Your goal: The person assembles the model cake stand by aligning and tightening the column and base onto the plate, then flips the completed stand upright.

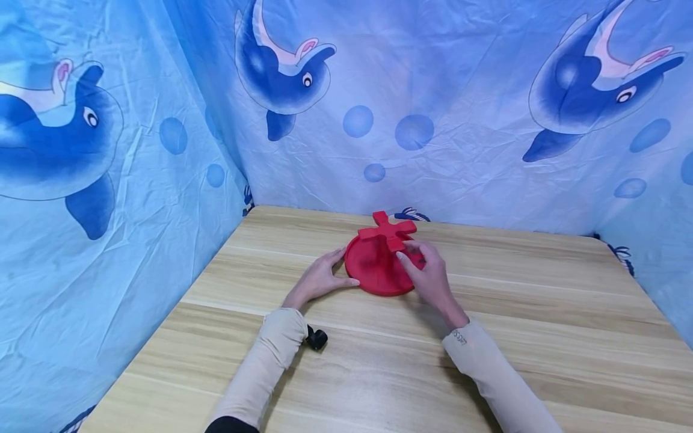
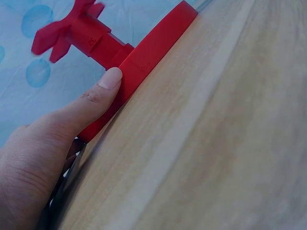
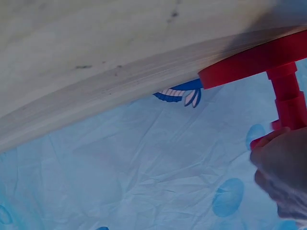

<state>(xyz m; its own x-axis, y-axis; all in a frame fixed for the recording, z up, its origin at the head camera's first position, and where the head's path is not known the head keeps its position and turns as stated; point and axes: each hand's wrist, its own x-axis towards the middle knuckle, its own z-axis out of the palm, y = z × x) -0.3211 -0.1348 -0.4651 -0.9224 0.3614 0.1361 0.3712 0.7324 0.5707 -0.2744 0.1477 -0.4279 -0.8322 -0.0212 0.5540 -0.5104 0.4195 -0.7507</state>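
A red round base [image 1: 379,279] with a low rim lies flat on the wooden table. From it rises a stepped red post [image 2: 103,48] with digits marked on its side, topped by a red cross-shaped piece [image 1: 387,230] with several flat arms. My left hand [image 1: 318,275] grips the near-left edge of the base, thumb [image 2: 98,93] on the outer side wall and fingers spread farther round the rim. My right hand [image 1: 431,275] pinches the end of the cross arm that points toward me. In the right wrist view its fingers partly hide the cross.
The wooden table [image 1: 335,379] stretches to both sides. Blue curtains [image 1: 460,180] printed with dolphins and bubbles hang behind its back edge and along the sides. A small black object [image 1: 316,338] sits at the left sleeve cuff.
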